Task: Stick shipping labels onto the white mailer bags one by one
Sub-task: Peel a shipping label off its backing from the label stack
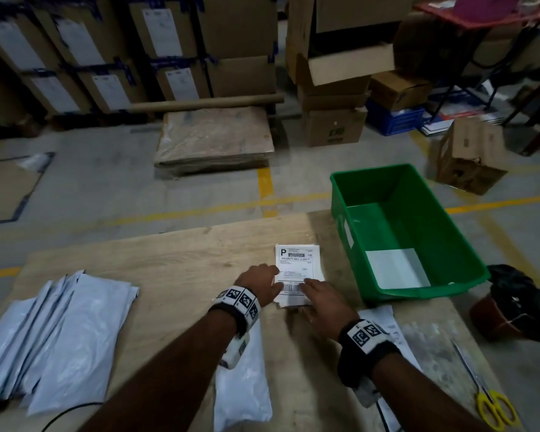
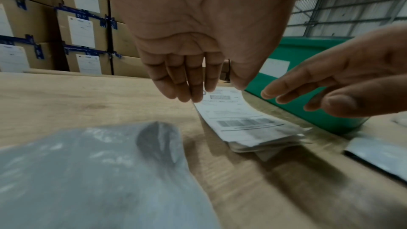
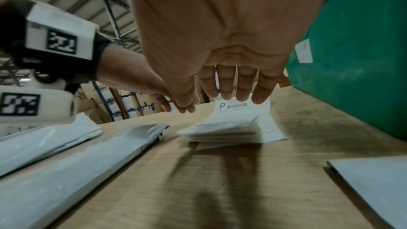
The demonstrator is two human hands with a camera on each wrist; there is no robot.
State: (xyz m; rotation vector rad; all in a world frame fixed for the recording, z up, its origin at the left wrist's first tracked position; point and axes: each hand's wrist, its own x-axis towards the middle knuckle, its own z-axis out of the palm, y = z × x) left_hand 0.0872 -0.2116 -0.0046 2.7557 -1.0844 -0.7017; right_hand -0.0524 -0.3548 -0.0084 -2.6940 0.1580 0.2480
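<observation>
Leftmost on the wooden table lies a fanned pile of white mailer bags, overlapping one another. Next, nearer the middle, a single bag lies by itself at the near edge, partly under the left forearm. Past it, the left hand reaches forward with its fingers straight and close together, their tips at the left edge of the label stack; whether they press the top sheet or only brush it cannot be told. The stack sits on the table just left of the green bin, printed side up, a barcode near its near edge. The right hand comes over the stack's near right corner, fingers extended and slightly spread, holding nothing; their tips appear just above the top label. Inside the bin, one white mailer lies flat on the bottom. Right of the right forearm lie loose white sheets, and at the far right edge yellow-handled scissors.
</observation>
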